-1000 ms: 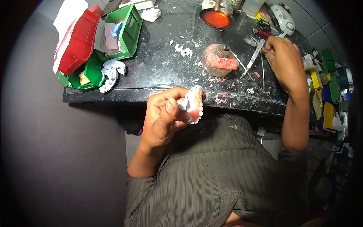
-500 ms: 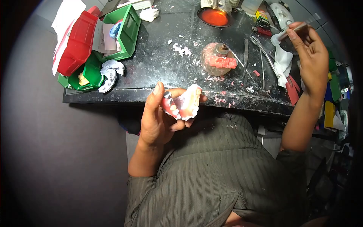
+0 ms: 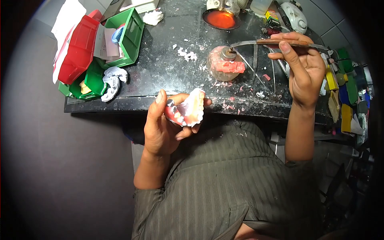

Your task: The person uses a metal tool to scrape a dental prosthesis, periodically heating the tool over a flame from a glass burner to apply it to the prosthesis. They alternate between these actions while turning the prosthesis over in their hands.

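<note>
My left hand (image 3: 160, 124) is closed around a dental model (image 3: 188, 110) with pink wax and pale teeth, held in front of the table edge. In my right hand (image 3: 302, 66) is a wax knife (image 3: 276, 41) with a brown handle, lying nearly level. Its curved metal tip reaches to the wick at the top of a round glass spirit burner (image 3: 219, 74); any flame is hard to make out. A pink-red piece of wax (image 3: 230, 67) rests against the burner's upper side.
A dark pan of orange-red wax (image 3: 221, 19) stands at the back. Green (image 3: 134, 38) and red bins (image 3: 79, 50) are at the left, beside white plaster pieces (image 3: 112, 82). Metal tools (image 3: 255, 64) and wax scraps (image 3: 232, 106) lie right of and below the burner.
My right hand has moved left from the table's right side, bringing the knife's tip to the burner's wick. My left hand still holds the dental model, slightly further left in view.
</note>
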The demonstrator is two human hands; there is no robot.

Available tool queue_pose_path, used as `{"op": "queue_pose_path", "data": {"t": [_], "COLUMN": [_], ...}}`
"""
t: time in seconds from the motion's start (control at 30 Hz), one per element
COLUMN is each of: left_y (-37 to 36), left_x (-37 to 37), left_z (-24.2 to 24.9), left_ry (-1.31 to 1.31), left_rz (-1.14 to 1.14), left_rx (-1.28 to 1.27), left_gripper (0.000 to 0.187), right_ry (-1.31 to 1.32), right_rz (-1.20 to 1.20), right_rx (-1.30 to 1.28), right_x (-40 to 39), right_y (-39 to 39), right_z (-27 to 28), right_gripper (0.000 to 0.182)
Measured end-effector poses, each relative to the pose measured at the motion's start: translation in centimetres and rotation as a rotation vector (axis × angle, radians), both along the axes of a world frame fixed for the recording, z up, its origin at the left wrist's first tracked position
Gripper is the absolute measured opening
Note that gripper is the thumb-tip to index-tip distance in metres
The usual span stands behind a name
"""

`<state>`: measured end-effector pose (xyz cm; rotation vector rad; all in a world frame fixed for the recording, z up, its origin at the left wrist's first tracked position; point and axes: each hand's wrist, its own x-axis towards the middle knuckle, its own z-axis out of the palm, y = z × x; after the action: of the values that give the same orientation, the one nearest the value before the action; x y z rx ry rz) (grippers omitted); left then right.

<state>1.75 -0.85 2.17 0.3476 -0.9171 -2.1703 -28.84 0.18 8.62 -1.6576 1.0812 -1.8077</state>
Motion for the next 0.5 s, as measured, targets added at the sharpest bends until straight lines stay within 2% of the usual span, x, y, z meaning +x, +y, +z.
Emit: {"op": "queue_pose_path", "data": {"t": [0.13,0.33,0.5], "left_y": [0.6,0.6,1.3], "left_x": [-0.6,-1.0,-2.2], "left_z": [0.9,1.2,1.4], "left_ry": [-0.061,-0.272,-0.152], "left_rz": [0.084,0.133,0.253], "left_rx": [0.013,-0.357,-0.255], "left_gripper": [0.086,0.084,0.085], "right_ry": [0.009,0.028,0.028], "right_rz": [0.008,0.035,0.04], "right_rx": [-0.016,-0.018,-0.024], "right_x": [-0.2,-0.3,-0.3], "right_y": [0.1,0.4,0.6], "right_z": [-0.1,-0.1,-0.2], "right_gripper": [0.015,0.017,0.02]}}
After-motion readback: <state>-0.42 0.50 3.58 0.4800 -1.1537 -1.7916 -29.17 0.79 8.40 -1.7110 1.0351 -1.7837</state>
